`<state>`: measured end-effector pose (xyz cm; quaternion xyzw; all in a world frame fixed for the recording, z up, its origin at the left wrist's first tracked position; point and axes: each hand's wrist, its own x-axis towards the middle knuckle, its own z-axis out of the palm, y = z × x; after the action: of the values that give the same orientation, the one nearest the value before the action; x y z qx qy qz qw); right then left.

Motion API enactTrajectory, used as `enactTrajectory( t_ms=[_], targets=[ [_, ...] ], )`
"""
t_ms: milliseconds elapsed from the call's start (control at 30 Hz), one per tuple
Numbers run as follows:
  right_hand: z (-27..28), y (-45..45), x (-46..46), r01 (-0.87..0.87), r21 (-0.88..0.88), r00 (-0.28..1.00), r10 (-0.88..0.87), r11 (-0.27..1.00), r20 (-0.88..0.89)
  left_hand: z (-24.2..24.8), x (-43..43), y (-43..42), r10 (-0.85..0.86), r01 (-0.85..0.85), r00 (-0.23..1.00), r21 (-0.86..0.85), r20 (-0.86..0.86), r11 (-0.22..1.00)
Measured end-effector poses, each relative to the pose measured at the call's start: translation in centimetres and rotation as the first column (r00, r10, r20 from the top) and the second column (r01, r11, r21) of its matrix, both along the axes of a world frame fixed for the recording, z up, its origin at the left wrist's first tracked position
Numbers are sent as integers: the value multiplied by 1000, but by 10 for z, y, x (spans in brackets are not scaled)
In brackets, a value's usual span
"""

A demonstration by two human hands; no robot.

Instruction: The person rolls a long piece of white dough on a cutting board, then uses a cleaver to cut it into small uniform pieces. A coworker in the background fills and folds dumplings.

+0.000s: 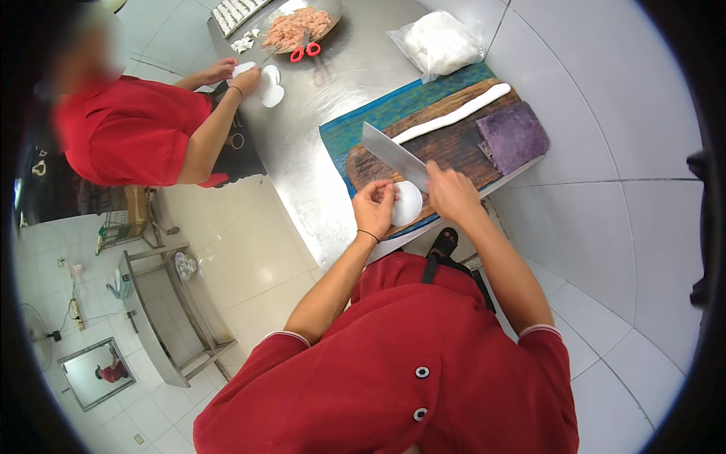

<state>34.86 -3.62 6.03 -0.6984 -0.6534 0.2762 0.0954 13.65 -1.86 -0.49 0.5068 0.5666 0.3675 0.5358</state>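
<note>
Between the fingers of my left hand is the edge of a thin round white dough wrapper, over the near end of a worn wooden board. My right hand grips a broad-bladed cleaver by its handle, which the fingers hide. The blade slants up and left above the board. A long white dough rope runs along the far side of the board, its near end close behind the blade. On the board's right end lies a folded purple cloth.
A blue-green cloth lies under the board on the steel table. Beyond are a clear bag of white dough, a bowl of minced filling and red-handled scissors. At left, a co-worker handles round wrappers.
</note>
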Motion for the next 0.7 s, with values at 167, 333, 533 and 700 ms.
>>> enactTrajectory(
  t_ms=[167,333,533,700],
  targets=[
    [-2,-4,26,-15,-25,992,12,1000,-129,-2,10,-28,202,-140,959,-290,196,947],
    [-3,-38,47,20,-46,938,-34,999,-345,-2,13,-30,340,-247,919,-380,199,891],
    [-13,-21,27,44,15,995,-42,999,-87,-6,12,-27,402,-242,861,-444,313,863],
    [-40,-66,8,-116,-101,875,53,988,-482,17,-38,-11,63,96,941,-441,332,893]
  ],
)
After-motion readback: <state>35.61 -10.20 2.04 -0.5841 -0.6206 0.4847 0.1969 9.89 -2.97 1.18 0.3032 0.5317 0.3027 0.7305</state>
